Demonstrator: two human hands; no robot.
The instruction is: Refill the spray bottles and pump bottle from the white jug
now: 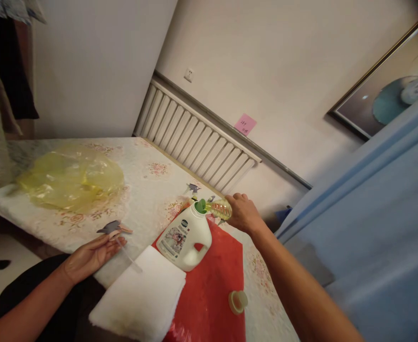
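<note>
A spray trigger head (pixel 109 228) with a thin clear dip tube is held in the closed fingers of my left hand (pixel 91 256), at the left of the table. My right hand (pixel 244 213) grips a clear ribbed bottle (pixel 221 209) with yellowish liquid inside. That bottle lies tipped sideways, its neck at the green mouth of a white detergent jug (pixel 187 240). The jug stands on a red sheet (pixel 216 289), its label towards me. Near the sheet's right edge sits a pale cap (pixel 237 302). A folded white cloth (pixel 141 299) lies in front of the jug.
A crumpled yellow plastic bag (pixel 73 178) lies on the flowered tablecloth (pixel 148 190) at the left. Small grey pieces (pixel 193 187) are behind the jug. Past the table stands a radiator (pixel 198 137); a blue curtain (pixel 376 209) hangs at the right.
</note>
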